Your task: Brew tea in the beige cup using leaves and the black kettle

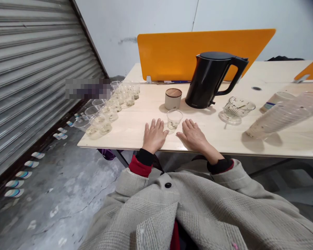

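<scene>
My left hand lies flat on the table, fingers extended, holding nothing. On the other side of a clear plastic cup, my right hand also rests flat and empty. The cup stands upright between the two hands, with small dark bits at its bottom; neither hand grips it. Just behind it sits a small pale canister with a wooden lid. A black electric kettle stands behind my right hand. Further right is a ribbed glass bowl with dark flakes in it.
Several clear cups with a little contents crowd the table's left end. A stack of nested plastic cups lies at the right, by a paper cup. An orange divider rises behind. Paper cups line the floor by the shutter.
</scene>
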A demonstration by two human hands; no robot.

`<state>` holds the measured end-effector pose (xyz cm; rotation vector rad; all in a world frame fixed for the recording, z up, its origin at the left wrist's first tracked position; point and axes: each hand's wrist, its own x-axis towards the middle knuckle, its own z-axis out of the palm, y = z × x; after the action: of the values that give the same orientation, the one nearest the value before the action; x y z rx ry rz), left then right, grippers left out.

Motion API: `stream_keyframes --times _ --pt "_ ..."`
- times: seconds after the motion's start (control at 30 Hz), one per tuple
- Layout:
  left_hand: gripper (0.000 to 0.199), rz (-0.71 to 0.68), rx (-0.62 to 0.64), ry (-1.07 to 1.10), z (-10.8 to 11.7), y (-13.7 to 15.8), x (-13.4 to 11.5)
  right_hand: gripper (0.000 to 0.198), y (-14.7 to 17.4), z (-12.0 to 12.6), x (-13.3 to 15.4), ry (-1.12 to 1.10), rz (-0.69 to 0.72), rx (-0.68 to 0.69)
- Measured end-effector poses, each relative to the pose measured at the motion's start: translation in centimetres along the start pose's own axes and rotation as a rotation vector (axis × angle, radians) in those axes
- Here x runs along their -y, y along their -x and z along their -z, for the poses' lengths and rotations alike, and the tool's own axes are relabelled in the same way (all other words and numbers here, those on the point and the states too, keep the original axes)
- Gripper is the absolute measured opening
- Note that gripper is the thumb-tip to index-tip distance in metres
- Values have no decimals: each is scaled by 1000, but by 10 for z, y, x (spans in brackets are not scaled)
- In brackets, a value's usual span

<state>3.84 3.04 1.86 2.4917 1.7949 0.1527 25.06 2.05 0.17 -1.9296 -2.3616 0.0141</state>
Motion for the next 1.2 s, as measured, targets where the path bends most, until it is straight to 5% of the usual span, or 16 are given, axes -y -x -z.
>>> stream_keyframes --times 1.2 --pt "65 2 3 5 1 0 -1 75 0 0 0 6 -2 0"
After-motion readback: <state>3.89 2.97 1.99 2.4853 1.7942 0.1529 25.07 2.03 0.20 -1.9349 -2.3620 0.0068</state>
